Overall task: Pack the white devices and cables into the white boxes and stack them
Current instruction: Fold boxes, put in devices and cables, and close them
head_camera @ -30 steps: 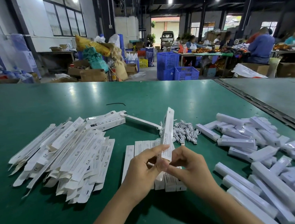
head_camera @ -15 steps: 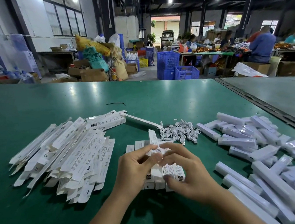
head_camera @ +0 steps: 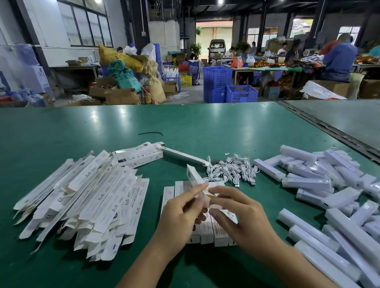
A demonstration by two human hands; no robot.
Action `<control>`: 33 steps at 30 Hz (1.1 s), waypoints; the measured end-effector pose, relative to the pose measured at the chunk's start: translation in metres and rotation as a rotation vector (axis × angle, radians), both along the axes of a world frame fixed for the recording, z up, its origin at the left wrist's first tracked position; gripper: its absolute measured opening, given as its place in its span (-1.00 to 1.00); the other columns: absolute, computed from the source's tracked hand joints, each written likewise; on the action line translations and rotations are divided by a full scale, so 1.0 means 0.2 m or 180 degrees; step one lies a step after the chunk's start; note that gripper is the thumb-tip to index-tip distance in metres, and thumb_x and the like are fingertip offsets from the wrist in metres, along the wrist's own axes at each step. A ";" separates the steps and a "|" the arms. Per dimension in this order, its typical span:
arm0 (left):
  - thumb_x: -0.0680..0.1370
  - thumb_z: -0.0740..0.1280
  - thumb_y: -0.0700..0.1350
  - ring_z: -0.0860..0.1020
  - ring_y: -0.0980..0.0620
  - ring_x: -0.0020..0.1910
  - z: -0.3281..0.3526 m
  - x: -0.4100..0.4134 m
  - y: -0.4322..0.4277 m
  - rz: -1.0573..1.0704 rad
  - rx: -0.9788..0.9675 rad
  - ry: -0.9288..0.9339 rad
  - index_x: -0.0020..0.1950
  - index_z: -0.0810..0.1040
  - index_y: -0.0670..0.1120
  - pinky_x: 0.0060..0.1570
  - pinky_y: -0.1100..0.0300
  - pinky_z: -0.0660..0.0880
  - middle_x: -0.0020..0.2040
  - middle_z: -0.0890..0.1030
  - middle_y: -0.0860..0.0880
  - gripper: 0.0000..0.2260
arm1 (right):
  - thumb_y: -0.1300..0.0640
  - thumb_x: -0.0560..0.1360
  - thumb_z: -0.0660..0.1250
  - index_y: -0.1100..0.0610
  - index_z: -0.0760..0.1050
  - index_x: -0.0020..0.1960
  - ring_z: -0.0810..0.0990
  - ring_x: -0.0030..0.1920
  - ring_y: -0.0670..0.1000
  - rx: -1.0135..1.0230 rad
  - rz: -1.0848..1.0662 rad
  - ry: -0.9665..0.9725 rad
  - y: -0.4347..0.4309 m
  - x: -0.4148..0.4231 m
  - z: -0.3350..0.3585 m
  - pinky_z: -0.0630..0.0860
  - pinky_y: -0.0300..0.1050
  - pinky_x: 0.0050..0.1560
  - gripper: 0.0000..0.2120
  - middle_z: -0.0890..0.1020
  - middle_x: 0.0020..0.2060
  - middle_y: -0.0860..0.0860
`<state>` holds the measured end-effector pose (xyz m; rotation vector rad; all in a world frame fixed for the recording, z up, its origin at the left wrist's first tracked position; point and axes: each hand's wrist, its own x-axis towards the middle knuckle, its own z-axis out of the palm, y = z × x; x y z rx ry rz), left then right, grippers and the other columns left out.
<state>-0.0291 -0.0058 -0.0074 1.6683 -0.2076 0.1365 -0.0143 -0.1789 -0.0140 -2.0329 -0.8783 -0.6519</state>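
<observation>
item: box [head_camera: 193, 175], white card, long and thin, printed.
location: held tilted above the counter [head_camera: 206, 131], far end up, near end between both hands, over the row of packed boxes [head_camera: 219, 233].
left hand [head_camera: 181, 215]: finger and thumb pinch the near end.
right hand [head_camera: 240, 217]: fingertips curled on the end flap, seemingly tucking it in.
handling, judged: light and thin-walled, so it dents if squeezed mid-span. hold by the edges near the end, where folded flaps stiffen it. smooth print, a little slippery.
stock: flat boxes [head_camera: 86, 197] heaped left. cables [head_camera: 232, 170] in a limp tangle behind. devices [head_camera: 324, 190] piled right, rigid bars in glossy wrap, likely to slide; take one at mid-length.
</observation>
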 end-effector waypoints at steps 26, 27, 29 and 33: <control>0.62 0.32 -0.06 0.61 0.18 -0.15 0.02 -0.01 -0.01 -0.0161 -0.0225 0.0209 0.11 0.62 0.36 -0.05 0.36 0.54 -0.17 0.63 0.01 -0.72 | 0.22 0.43 0.44 0.19 0.71 -0.03 0.64 -0.05 -0.19 0.0423 -0.0379 -0.0303 0.01 0.02 -0.01 0.55 -0.33 0.04 -0.86 0.69 -0.06 -0.03; 0.62 0.32 -0.07 0.61 0.16 -0.16 0.01 -0.01 -0.01 -0.0158 -0.0252 0.0206 0.10 0.62 0.38 -0.06 0.35 0.54 -0.19 0.61 0.01 -0.70 | 0.23 0.43 0.45 0.18 0.71 -0.03 0.64 -0.04 -0.20 0.0407 -0.0350 -0.0293 0.00 0.02 -0.01 0.55 -0.34 0.05 -0.87 0.69 -0.05 -0.04; 0.61 0.33 -0.08 0.60 0.15 -0.19 0.01 -0.01 -0.01 -0.0150 -0.0272 0.0196 0.06 0.62 0.42 -0.08 0.36 0.54 -0.23 0.58 0.03 -0.67 | 0.25 0.43 0.47 0.17 0.71 -0.03 0.65 -0.03 -0.20 0.0381 -0.0299 -0.0281 0.00 0.02 0.00 0.55 -0.33 0.05 -0.87 0.69 -0.04 -0.03; 0.62 0.31 -0.08 0.59 0.14 -0.19 0.00 0.00 -0.01 -0.0137 -0.0206 0.0205 0.11 0.61 0.38 -0.08 0.35 0.54 -0.22 0.58 0.03 -0.69 | 0.25 0.42 0.48 0.16 0.71 -0.04 0.65 -0.04 -0.19 0.0372 -0.0244 -0.0282 -0.01 0.02 0.00 0.57 -0.30 0.01 -0.87 0.69 -0.04 -0.02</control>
